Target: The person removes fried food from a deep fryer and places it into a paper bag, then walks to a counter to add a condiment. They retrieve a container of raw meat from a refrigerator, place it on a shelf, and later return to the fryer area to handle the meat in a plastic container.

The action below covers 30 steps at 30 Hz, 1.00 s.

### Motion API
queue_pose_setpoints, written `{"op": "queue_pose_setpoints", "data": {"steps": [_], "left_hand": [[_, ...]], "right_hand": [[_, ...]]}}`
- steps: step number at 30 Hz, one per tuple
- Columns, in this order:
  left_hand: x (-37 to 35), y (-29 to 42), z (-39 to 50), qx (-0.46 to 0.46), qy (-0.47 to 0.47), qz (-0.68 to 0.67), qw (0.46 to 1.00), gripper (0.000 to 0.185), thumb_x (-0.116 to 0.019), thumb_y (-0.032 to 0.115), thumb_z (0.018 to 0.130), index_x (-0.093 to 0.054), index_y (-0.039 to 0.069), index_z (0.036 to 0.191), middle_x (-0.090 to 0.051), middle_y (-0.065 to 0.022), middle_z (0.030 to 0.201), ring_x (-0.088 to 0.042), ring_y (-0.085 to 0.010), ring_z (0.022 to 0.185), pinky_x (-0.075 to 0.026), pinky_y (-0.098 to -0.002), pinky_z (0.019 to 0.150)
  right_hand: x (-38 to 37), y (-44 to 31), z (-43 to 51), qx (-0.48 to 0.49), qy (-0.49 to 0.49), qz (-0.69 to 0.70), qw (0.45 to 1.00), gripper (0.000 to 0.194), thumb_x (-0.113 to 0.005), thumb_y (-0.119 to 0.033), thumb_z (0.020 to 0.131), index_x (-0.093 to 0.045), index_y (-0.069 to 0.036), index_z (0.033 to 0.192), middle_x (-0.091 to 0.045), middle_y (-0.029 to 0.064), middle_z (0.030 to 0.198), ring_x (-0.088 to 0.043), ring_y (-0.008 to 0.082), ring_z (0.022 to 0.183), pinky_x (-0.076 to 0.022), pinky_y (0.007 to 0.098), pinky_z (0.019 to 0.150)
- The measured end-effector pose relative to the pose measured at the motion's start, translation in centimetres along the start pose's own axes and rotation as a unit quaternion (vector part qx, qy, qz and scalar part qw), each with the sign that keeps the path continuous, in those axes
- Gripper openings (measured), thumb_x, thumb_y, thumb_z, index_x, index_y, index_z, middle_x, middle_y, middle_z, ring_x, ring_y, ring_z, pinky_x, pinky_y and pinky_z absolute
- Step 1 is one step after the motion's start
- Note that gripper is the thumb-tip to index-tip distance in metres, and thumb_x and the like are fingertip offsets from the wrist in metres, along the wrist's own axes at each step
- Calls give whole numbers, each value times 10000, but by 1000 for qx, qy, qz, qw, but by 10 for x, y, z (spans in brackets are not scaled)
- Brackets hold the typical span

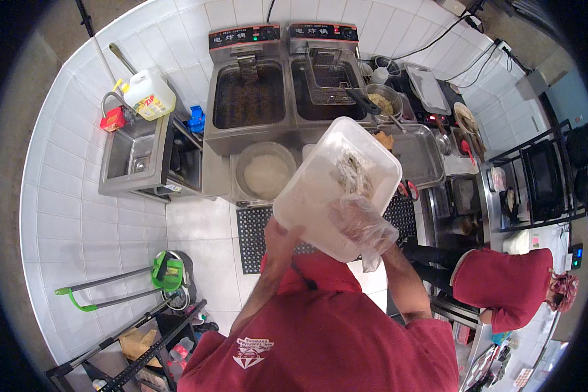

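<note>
My left hand grips the near left edge of a translucent white plastic tub, which is tilted in front of my chest. My right hand, in a loose clear plastic glove, reaches into the tub. Its fingers lie close to a floury, whitish clump of food; whether they close on it cannot be made out. A fine pale powder coats the tub's floor. Just left of the tub, a round metal bowl of pale powder or batter stands on the counter.
Two electric deep fryers stand behind the tub, with a wire basket over the right one. A metal tray and red-handled scissors lie to the right. A sink stands left; a co-worker is at the right-hand counter.
</note>
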<state>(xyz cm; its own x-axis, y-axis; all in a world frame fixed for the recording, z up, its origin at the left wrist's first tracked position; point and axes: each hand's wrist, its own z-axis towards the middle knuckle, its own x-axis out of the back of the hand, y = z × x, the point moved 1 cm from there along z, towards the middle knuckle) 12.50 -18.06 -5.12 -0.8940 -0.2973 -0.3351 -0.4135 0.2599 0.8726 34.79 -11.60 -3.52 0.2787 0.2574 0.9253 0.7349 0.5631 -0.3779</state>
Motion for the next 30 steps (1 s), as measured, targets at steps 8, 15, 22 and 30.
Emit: {"op": "queue_pose_setpoints", "data": {"steps": [8, 15, 22, 30], "left_hand": [[0, 10, -3, 4, -15, 2, 1000, 503, -686, -33, 807, -535, -48, 1287, -677, -128, 1150, -676, -203, 989, -574, -309, 796], [0, 15, -8, -3, -15, 0, 1000, 544, -686, -50, 804, -510, -41, 1319, -663, -127, 1188, -660, -196, 1036, -559, -309, 837], [9, 9, -8, -8, 8, 10, 1000, 511, -704, -27, 795, -533, -26, 1276, -674, -104, 1134, -670, -182, 972, -563, -304, 797], [15, 9, -10, -7, 3, 17, 1000, 499, -715, -13, 789, -543, -19, 1257, -680, -96, 1088, -672, -170, 932, -567, -295, 758]], "right_hand": [[61, -33, 10, -174, 16, 177, 968, 350, -593, -318, 960, -648, 27, 978, -649, 203, 884, -615, 371, 861, -468, 451, 783], [61, -37, 15, -24, 63, 204, 977, 252, -611, -219, 963, -663, 15, 1042, -658, 154, 893, -610, 263, 820, -484, 383, 763], [66, -54, 8, -213, 95, 615, 753, 250, -646, -203, 943, -674, -14, 1105, -687, 136, 998, -650, 250, 920, -507, 376, 803], [43, -25, 2, -82, 179, 324, 925, 265, -682, -137, 940, -668, 2, 1165, -689, 63, 1063, -627, 153, 1004, -501, 278, 868]]}}
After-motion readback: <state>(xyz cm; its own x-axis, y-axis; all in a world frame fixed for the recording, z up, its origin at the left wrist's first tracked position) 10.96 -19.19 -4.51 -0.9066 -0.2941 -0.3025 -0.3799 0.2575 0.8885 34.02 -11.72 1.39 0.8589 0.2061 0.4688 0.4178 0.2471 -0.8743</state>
